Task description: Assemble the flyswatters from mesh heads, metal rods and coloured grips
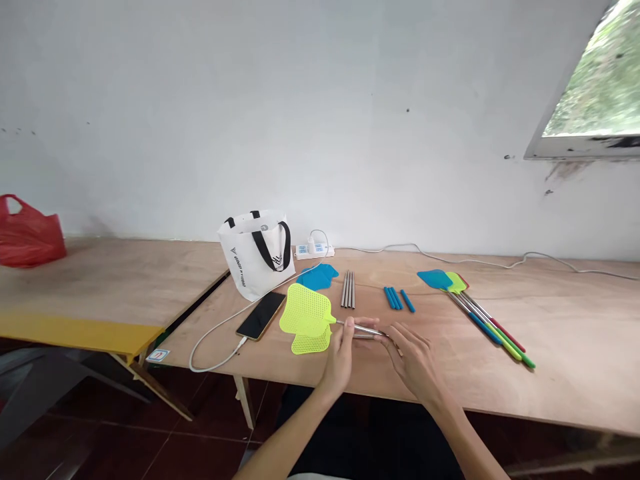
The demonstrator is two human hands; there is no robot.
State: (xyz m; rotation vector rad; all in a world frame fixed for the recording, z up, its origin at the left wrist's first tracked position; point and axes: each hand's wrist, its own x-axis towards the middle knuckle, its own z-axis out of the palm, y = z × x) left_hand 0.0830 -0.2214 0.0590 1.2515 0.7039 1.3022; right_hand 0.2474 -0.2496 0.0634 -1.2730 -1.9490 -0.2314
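Observation:
My left hand is closed around the metal rod of a yellow-green fly swatter, not far from its perforated head. The fingers of my right hand pinch the other end of that rod, partly hiding the tip. Under the raised head lies a second yellow-green swatter head, and a second metal rod shows below the held one. Beyond my hands are several bare steel rods and several blue handle grips. Blue swatter heads lie stacked further back.
Whole fly swatters with blue, yellow-green, red and green grips lie at right. On the left are a phone on a white charging cable and a white tote bag. A power strip sits by the wall; a red bag is far left.

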